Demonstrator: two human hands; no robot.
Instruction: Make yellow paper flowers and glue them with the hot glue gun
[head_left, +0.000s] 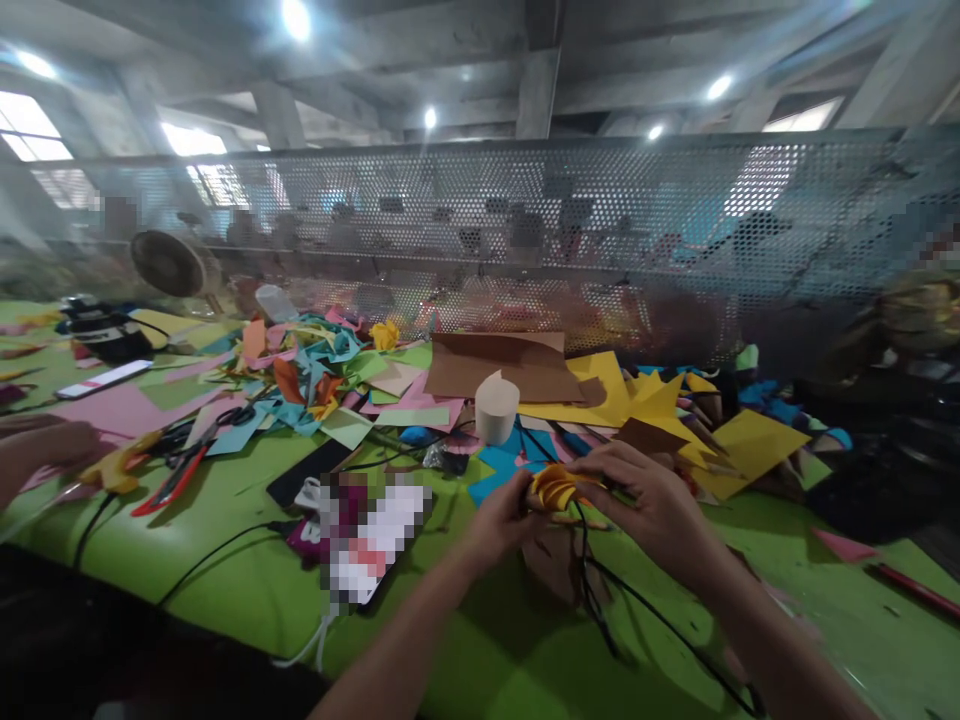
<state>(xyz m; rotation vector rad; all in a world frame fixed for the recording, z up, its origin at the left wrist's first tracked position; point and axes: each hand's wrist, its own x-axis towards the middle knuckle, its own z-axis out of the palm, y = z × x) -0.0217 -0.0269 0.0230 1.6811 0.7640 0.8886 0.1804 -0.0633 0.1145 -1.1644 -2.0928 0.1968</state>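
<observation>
Between my two hands is a yellow-orange paper flower (555,486) with curled, layered petals. My left hand (504,522) grips it from the left, thumb and fingers closed on its edge. On the other side, the bent fingers of my right hand (643,492) pinch its right edge. Black cables (585,575) hang below the flower and run toward the lower right. Beneath my hands, a brown paper piece (551,568) lies on the green table (480,650). Just beyond stands a cream paper roll (496,410), near a blue paper piece (491,478).
Left of my hands lie a phone (386,545) with a cable, a dark phone (307,472), a red cutter knife (172,485), scissors (214,425) and a yellow glue gun (124,460) near another person's hand (52,448). Coloured scraps (300,370) pile before a perforated metal screen (465,230).
</observation>
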